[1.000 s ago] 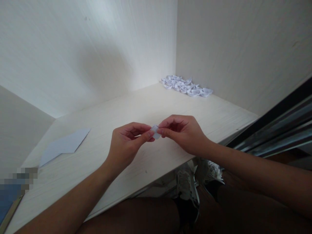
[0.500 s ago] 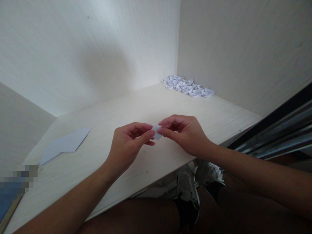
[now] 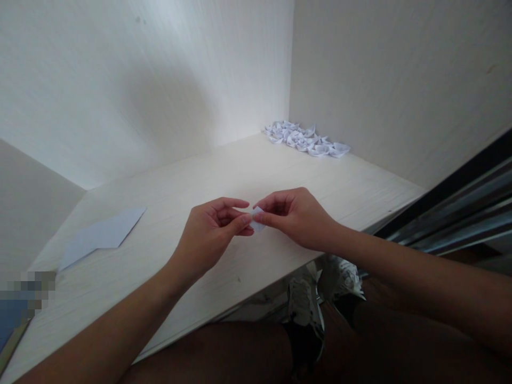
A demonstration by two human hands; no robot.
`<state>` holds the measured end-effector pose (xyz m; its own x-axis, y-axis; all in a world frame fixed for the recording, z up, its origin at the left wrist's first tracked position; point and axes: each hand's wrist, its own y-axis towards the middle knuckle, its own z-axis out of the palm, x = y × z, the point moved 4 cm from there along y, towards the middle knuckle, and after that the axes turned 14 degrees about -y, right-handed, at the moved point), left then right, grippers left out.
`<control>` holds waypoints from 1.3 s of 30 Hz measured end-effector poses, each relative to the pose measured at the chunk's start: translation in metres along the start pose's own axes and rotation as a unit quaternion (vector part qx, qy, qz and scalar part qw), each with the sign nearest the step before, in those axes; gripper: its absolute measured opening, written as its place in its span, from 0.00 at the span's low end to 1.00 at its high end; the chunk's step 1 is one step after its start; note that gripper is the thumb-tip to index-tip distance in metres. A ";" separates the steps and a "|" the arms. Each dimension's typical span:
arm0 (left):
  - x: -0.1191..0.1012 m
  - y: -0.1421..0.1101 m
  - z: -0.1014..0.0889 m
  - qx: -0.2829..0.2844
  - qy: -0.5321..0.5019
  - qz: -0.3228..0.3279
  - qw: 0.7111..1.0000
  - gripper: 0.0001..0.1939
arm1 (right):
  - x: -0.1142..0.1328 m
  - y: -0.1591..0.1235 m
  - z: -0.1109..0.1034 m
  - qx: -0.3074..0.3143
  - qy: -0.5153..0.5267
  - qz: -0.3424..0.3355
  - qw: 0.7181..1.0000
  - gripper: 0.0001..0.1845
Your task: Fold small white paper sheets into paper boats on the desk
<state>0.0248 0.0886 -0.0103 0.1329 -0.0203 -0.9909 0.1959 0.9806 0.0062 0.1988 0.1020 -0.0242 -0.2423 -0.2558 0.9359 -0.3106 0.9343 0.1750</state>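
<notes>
Between my fingertips is a small piece of folded white paper [image 3: 258, 223], held above the white tabletop. My left hand [image 3: 214, 226] pinches its left side between thumb and fingers, with the index finger stretched out above it. From the other side, my right hand [image 3: 294, 216] grips the paper with thumb and index finger. The fingers cover much of the paper, so its exact folded form is hard to make out. In the back corner lies a pile of small folded paper boats [image 3: 308, 140].
White sheets of paper [image 3: 102, 234] lie at the left on the tabletop [image 3: 192, 298]. Pale panels [image 3: 224, 64] rise at the back and sides. A pair of shoes [image 3: 306, 298] shows below the front edge. A blurred-out patch covers the lower left corner.
My left index finger has lifted off the paper's upper edge. My right fingers have shifted slightly on the paper. The whole view has moved a little.
</notes>
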 end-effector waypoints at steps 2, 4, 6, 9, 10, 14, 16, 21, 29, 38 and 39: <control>0.001 0.001 0.000 0.013 0.032 0.004 0.999 0.14 | -0.003 0.001 0.001 0.006 -0.004 0.006 1.000 0.09; 0.001 0.001 0.000 0.024 0.061 0.020 0.998 0.12 | -0.005 0.003 0.002 0.012 -0.009 0.015 1.000 0.08; 0.001 0.003 0.000 0.026 0.071 0.035 0.997 0.11 | -0.008 0.005 0.003 0.016 -0.014 0.027 0.999 0.07; 0.002 0.006 -0.001 0.014 0.058 0.039 0.997 0.09 | -0.012 0.008 0.003 0.011 -0.021 0.052 0.998 0.09; 0.004 0.007 -0.001 0.012 0.054 0.036 0.998 0.10 | -0.013 0.008 0.002 0.010 -0.022 0.056 0.998 0.11; 0.010 0.010 -0.001 0.013 0.037 0.016 0.999 0.12 | -0.014 0.010 -0.001 0.016 -0.039 0.015 0.999 0.16; 0.012 0.010 -0.001 0.017 0.031 0.008 0.999 0.13 | -0.014 0.010 -0.003 0.028 -0.058 -0.012 0.998 0.17; 0.009 0.010 -0.001 0.027 0.034 0.010 0.999 0.13 | -0.018 0.012 -0.004 0.077 -0.046 -0.034 0.995 0.12; 0.002 0.011 -0.002 0.068 0.120 0.109 0.985 0.03 | -0.013 0.009 -0.006 0.090 -0.060 -0.072 0.992 0.07; 0.007 0.008 0.001 0.095 0.114 0.073 0.986 0.06 | -0.011 0.007 -0.006 0.092 -0.056 -0.088 0.990 0.06; 0.007 0.008 0.001 0.089 0.112 0.071 0.987 0.06 | -0.011 0.006 -0.007 0.090 -0.054 -0.093 0.990 0.05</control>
<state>0.0277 0.0964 -0.0167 -0.0428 0.1772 -0.9832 0.3610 0.9204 0.1502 0.2055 0.1123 -0.0311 -0.2602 -0.4537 0.8523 -0.5156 0.8116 0.2746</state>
